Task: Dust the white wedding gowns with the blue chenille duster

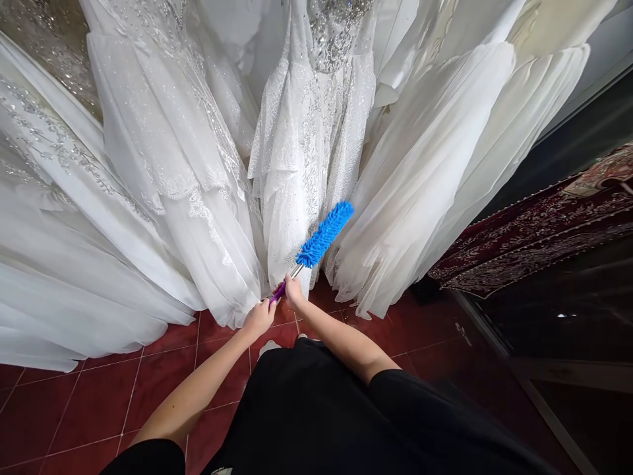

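Observation:
A duster with a fluffy blue microfibre head (325, 235), a short metal shaft and a purple handle is held in both hands. My left hand (259, 318) is closed round the lower end of the handle. Further up, near the shaft, my right hand (295, 292) grips the same handle. The blue head slants up and to the right, in front of a white beaded gown (297, 138); whether it touches the cloth I cannot tell. To its right hangs a plain white tulle gown (435, 158).
More white sequinned and lace gowns (153, 125) hang at the left, their hems near the red tiled floor (103, 402). A dark red embroidered cloth (539, 231) hangs at the right beside a dark glossy panel (568, 323).

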A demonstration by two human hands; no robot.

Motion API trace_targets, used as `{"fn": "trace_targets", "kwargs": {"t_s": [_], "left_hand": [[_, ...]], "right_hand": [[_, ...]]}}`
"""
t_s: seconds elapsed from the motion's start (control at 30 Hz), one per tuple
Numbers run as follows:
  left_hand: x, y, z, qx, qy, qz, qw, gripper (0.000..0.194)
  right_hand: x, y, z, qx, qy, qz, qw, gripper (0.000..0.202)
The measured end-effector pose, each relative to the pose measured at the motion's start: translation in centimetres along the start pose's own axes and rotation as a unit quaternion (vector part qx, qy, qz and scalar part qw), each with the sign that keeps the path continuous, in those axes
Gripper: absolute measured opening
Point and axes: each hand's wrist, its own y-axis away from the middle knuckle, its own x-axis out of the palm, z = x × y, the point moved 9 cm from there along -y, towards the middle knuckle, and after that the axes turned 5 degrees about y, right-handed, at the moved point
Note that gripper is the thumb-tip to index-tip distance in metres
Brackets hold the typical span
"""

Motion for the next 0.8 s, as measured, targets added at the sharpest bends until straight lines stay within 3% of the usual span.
{"fn": "trace_targets", "kwargs": {"t_s": [0.1,0.23,0.33,0.4,0.47,0.57,0.8], "left_hand": [[-1.4,-1.1,-2.7,0.029,0.046,-0.049,0.997,0.039],[-4.9,-5.2,-7.9,0.044,0.108,-0.094,0.989,0.042],[-7.4,-8.7,-11.5,0.055,0.122,-0.100,0.986,0.050],[-8.2,-10.4,-13.1,0.061,0.121,-0.093,0.986,0.055],[-8.1,-11.6,-13.7,0.060,0.118,-0.074,0.988,0.058],[-6.3,-12.0,-13.0,0.043,0.116,-0.034,0.992,0.061],[0.1,-9.7,-7.1,-0.030,0.068,0.030,0.997,0.062]], "right_hand": [[0.7,0.3,5.7,-0.109,0.037,0.028,0.993,0.017],[1.3,-1.1,14.3,-0.188,0.062,0.019,0.980,0.023],[0.5,-3.2,19.4,-0.200,0.051,-0.014,0.978,0.026],[-0.2,-4.8,20.8,-0.172,0.051,-0.024,0.983,0.025],[-0.9,-6.4,20.6,-0.125,0.060,-0.022,0.990,0.024],[-1.7,-8.2,17.9,-0.059,0.072,-0.011,0.996,0.022],[-3.0,-9.0,6.3,0.079,0.089,0.008,0.993,0.017]]}}
